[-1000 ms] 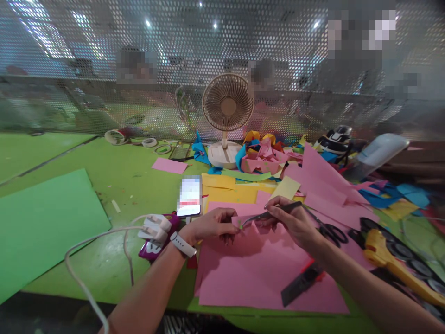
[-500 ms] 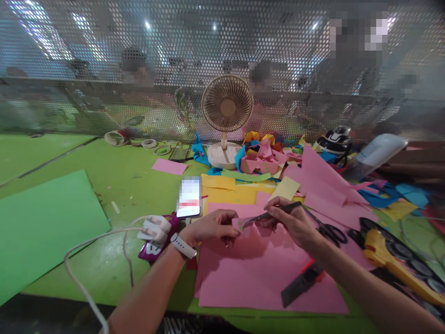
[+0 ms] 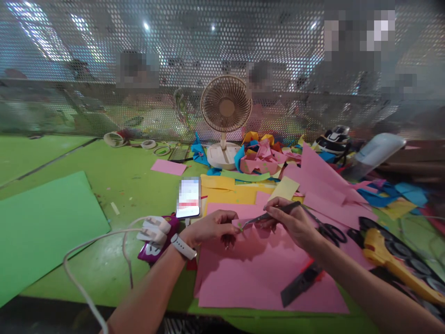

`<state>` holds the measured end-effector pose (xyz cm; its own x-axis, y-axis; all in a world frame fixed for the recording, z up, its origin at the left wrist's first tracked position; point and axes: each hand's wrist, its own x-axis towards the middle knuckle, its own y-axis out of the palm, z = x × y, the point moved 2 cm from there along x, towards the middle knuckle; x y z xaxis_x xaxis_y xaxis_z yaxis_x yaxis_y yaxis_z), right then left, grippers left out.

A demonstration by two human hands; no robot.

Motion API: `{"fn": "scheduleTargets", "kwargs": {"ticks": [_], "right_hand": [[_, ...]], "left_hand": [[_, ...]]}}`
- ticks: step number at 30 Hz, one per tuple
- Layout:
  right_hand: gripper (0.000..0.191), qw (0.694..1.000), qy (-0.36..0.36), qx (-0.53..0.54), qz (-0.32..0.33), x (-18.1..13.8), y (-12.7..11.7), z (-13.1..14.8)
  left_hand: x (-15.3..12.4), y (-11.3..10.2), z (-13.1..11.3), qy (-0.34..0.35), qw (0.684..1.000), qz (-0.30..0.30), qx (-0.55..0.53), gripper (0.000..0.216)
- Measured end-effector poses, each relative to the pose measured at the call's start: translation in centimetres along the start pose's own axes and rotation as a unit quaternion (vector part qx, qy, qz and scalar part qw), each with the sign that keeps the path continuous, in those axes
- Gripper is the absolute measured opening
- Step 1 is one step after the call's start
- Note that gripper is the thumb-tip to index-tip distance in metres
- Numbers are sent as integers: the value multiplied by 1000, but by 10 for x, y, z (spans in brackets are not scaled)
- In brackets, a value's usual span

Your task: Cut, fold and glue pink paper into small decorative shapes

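My left hand [image 3: 212, 225], with a white watch on its wrist, pinches a small pink paper piece [image 3: 251, 228] just above a large pink sheet [image 3: 257, 273]. My right hand [image 3: 291, 221] grips dark tweezers [image 3: 268, 214] whose tip meets the pink piece, where a tiny green bit shows. Both hands hover close together at the middle of the green table [image 3: 114, 185].
A phone [image 3: 188, 197], a purple item with a white plug and cable [image 3: 153, 232], a big green sheet [image 3: 41, 222], black scissors [image 3: 330, 230], a black ruler [image 3: 301, 281], a yellow tool [image 3: 396, 266], a desk fan [image 3: 225, 116] and heaps of coloured paper surround the hands. People sit behind the perforated screen.
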<state>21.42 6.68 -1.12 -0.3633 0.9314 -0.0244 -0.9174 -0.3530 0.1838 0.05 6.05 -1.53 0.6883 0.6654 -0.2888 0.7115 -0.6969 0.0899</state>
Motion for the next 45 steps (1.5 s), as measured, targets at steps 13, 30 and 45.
{"fn": "scheduleTargets", "kwargs": {"ticks": [13, 30, 45], "right_hand": [[26, 961, -147, -226, 57, 2, 3, 0], [17, 933, -179, -307, 56, -2, 14, -6], [16, 937, -193, -290, -13, 5, 2, -15]], "left_hand": [[0, 1, 0, 6, 1000, 7, 11, 25], [3, 7, -3, -39, 992, -60, 102, 41], [1, -3, -2, 22, 991, -116, 61, 47]]}}
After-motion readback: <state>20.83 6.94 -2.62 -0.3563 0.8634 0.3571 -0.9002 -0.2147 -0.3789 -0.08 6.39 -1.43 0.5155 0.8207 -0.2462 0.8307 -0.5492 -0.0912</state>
